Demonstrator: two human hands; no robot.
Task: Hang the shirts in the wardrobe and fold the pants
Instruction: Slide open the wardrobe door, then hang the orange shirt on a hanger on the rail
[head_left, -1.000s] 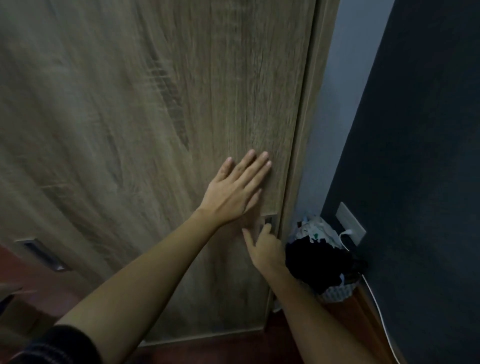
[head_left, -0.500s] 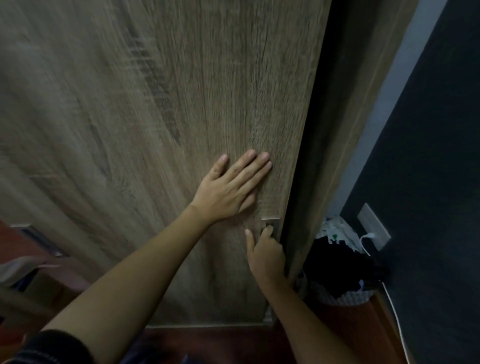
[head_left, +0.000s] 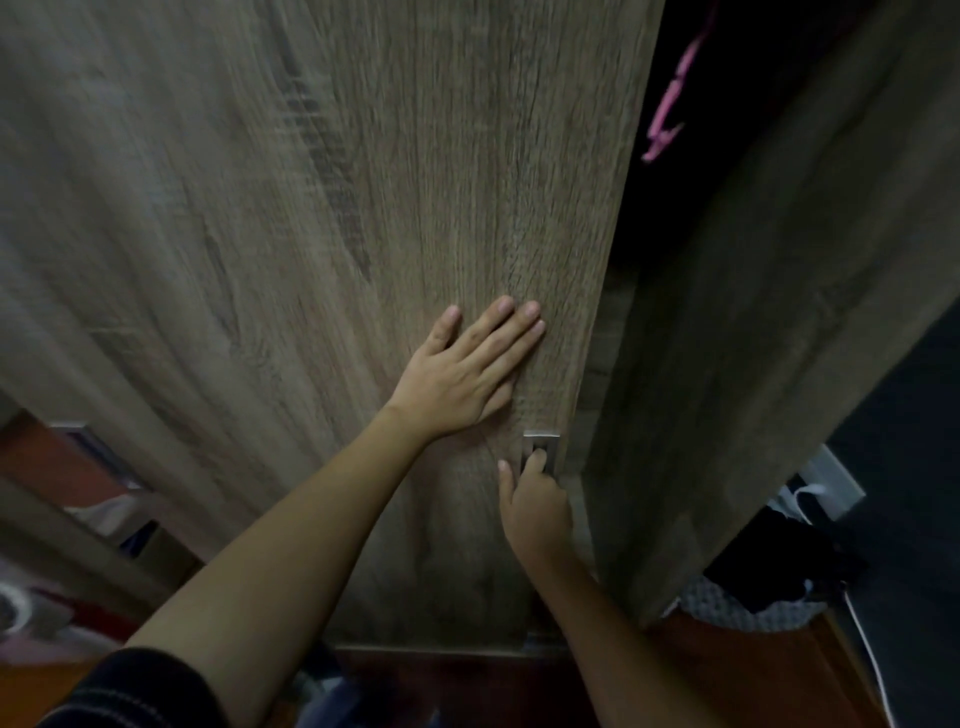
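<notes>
Dark red floor (head_left: 467, 686) lies under us, with a basket of clothes (head_left: 753, 608) beside the wardrobe (head_left: 753, 364) on its right. Our 2 arms reach forward. The right hand (head_left: 537, 499) hooks its fingers into the recessed pull (head_left: 541, 441), and the left hand (head_left: 462, 379) lies flat on the door (head_left: 363, 208), fingers together. We should slide leftward evenly, without twisting. Beyond the door's edge, a pink hanger (head_left: 667, 114) hangs in the dark interior.

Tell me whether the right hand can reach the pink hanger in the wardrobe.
Probably yes: the right hand hooks the recessed handle beside the open gap, and nothing blocks the pink hanger.
</notes>
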